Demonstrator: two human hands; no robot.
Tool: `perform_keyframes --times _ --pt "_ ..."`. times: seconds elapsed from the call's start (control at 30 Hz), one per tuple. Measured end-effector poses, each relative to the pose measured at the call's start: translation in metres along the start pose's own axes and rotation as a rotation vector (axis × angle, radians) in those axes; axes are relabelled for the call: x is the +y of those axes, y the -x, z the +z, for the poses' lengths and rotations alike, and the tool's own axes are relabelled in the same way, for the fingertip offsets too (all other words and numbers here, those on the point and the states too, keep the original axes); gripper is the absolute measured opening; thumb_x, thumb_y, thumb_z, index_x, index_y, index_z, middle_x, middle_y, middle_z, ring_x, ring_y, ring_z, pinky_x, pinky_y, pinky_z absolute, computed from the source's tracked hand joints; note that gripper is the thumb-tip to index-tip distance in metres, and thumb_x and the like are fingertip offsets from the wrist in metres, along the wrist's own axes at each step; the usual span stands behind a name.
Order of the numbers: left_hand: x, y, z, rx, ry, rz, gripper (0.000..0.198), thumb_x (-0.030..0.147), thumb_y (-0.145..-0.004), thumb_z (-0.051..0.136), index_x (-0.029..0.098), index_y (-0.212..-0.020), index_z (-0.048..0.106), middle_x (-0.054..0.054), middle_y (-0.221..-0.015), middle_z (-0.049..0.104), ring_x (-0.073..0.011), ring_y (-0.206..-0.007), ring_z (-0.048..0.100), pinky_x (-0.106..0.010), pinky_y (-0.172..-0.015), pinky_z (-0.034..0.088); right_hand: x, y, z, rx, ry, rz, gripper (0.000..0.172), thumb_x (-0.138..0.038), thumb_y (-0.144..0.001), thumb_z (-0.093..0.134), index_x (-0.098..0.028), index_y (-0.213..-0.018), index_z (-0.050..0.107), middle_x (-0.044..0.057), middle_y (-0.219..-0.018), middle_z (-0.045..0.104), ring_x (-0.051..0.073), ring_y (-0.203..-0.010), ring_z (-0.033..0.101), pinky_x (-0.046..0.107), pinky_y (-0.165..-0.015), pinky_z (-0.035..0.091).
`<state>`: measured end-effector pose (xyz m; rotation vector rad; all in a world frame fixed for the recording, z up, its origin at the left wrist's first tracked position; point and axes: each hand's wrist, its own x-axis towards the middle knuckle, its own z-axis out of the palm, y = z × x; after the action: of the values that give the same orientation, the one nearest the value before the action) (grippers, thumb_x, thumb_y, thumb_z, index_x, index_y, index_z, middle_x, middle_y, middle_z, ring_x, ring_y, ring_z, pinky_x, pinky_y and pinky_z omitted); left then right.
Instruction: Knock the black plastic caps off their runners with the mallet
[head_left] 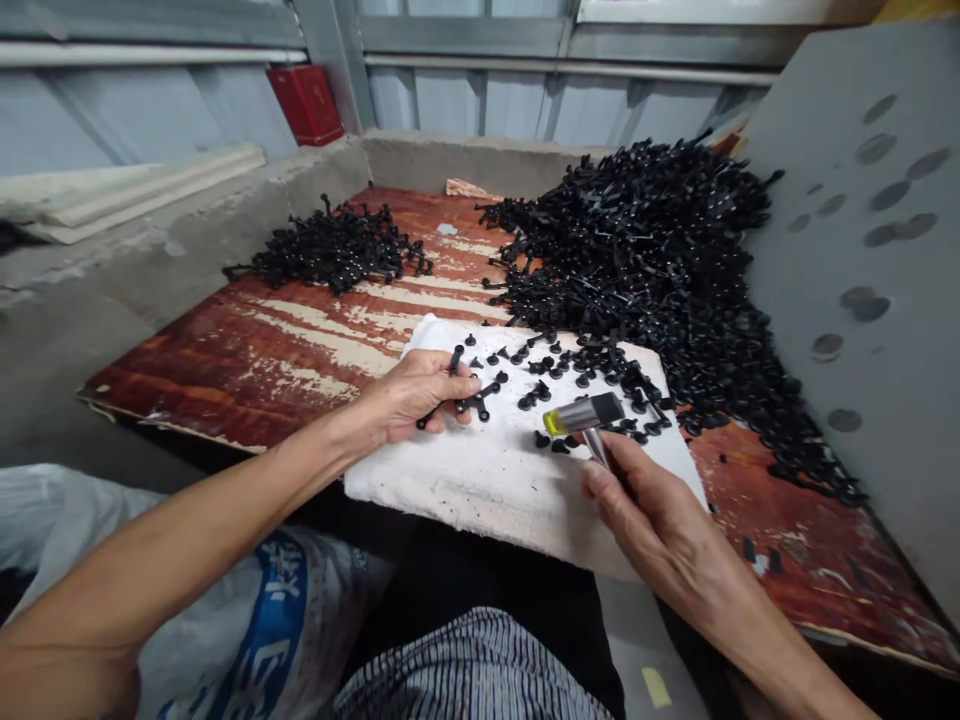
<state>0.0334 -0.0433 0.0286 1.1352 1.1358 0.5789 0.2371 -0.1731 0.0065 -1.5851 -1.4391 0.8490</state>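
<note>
My left hand (420, 395) is closed around a few small black plastic parts (484, 400), thin arms with round ends that stick out past the fingers. It is over the left part of a white padded board (465, 480). In my right hand (652, 500) is a small mallet (577, 414) with a metal head, one yellow end and one black end, raised just above the board. Loose black pieces (540, 395) with round bases are scattered on the board between and behind the hands. The fingers of my left hand partly hide what they hold.
A large heap of black parts (637, 240) covers the right and back of the worn red-brown tabletop (300, 350). A smaller pile (337, 245) lies at back left. A grey panel (840, 270) stands at right; a printed white sack (247, 610) is below left.
</note>
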Motion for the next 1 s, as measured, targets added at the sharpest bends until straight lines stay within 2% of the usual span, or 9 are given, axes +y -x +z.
perform_keyframes --times 0.13,0.27,0.4,0.5,0.63,0.7,0.77,0.87,1.0 --pt "0.004 0.000 0.004 0.030 0.000 -0.032 0.018 0.003 -0.080 0.063 0.014 -0.072 0.052 0.001 -0.048 0.057 -0.0067 -0.035 0.052 -0.014 -0.028 0.023 0.005 0.000 0.000 0.108 0.190 -0.175 0.041 -0.032 -0.086 0.053 -0.024 -0.125 0.059 0.009 -0.093 0.071 0.023 -0.074 0.065 0.040 -0.071 0.054" --pt "0.004 0.000 0.009 0.011 -0.002 -0.042 0.018 0.004 -0.083 0.061 0.014 -0.073 0.051 0.000 -0.052 0.058 -0.0072 -0.038 0.054 -0.014 -0.028 0.023 0.007 0.005 0.000 0.096 0.154 -0.245 0.044 -0.023 -0.082 0.057 -0.030 -0.125 0.063 0.008 -0.113 0.071 0.028 -0.095 0.067 0.047 -0.088 0.052" --pt "0.002 -0.005 0.012 -0.033 -0.028 -0.029 0.020 0.005 -0.083 0.060 0.015 -0.071 0.049 0.001 -0.051 0.056 -0.0077 -0.038 0.054 -0.016 -0.029 0.022 0.007 0.017 -0.004 0.046 0.106 -0.162 0.035 -0.024 -0.078 0.064 -0.032 -0.112 0.069 0.006 -0.104 0.075 0.028 -0.090 0.070 0.043 -0.081 0.056" --pt "0.001 -0.013 0.017 -0.066 -0.073 -0.001 0.021 0.007 -0.083 0.061 0.016 -0.068 0.050 0.001 -0.050 0.055 -0.0067 -0.037 0.053 -0.016 -0.030 0.020 0.007 0.023 -0.006 0.095 0.100 -0.101 0.027 -0.034 -0.079 0.065 -0.030 -0.106 0.070 0.007 -0.101 0.075 0.029 -0.088 0.070 0.043 -0.080 0.055" --pt "-0.001 -0.026 0.022 -0.099 -0.153 0.035 0.020 0.016 -0.084 0.062 0.017 -0.068 0.050 -0.001 -0.046 0.057 -0.0045 -0.030 0.043 -0.018 -0.032 0.017 0.006 0.025 -0.008 0.104 0.078 -0.002 0.027 -0.044 -0.082 0.062 -0.026 -0.101 0.069 0.003 -0.064 0.065 0.024 -0.069 0.066 0.035 -0.065 0.055" --pt "-0.001 -0.030 0.023 -0.098 -0.184 0.028 0.021 0.018 -0.085 0.062 0.017 -0.068 0.050 -0.001 -0.045 0.058 -0.0037 -0.027 0.038 -0.018 -0.032 0.016 0.006 0.026 -0.009 0.067 0.007 0.048 0.029 -0.046 -0.082 0.062 -0.026 -0.101 0.070 -0.002 -0.048 0.049 0.022 -0.063 0.062 0.030 -0.055 0.051" --pt "-0.002 -0.032 0.023 -0.090 -0.201 0.007 0.021 0.017 -0.084 0.062 0.017 -0.067 0.050 -0.001 -0.044 0.058 -0.0034 -0.025 0.035 -0.019 -0.031 0.017 0.007 0.027 -0.010 0.034 -0.077 0.105 0.031 -0.048 -0.082 0.063 -0.026 -0.103 0.070 -0.004 -0.044 0.042 0.019 -0.053 0.054 0.025 -0.042 0.041" --pt "-0.003 -0.034 0.023 -0.097 -0.193 -0.007 0.022 0.018 -0.084 0.063 0.017 -0.065 0.051 -0.002 -0.044 0.059 -0.0033 -0.025 0.035 -0.019 -0.031 0.017 0.011 0.028 -0.011 0.010 -0.186 0.195 0.034 -0.050 -0.080 0.065 -0.026 -0.104 0.070 -0.005 -0.045 0.043 0.012 -0.040 0.037 0.023 -0.032 0.026" --pt "-0.006 -0.037 0.022 -0.112 -0.164 -0.010 0.021 0.016 -0.081 0.066 0.016 -0.064 0.053 -0.004 -0.050 0.062 -0.0050 -0.033 0.046 -0.017 -0.031 0.018 0.016 0.028 -0.010 0.011 -0.264 0.252 0.035 -0.052 -0.079 0.067 -0.026 -0.102 0.070 -0.005 -0.045 0.042 0.011 -0.039 0.032 0.022 -0.032 0.025"
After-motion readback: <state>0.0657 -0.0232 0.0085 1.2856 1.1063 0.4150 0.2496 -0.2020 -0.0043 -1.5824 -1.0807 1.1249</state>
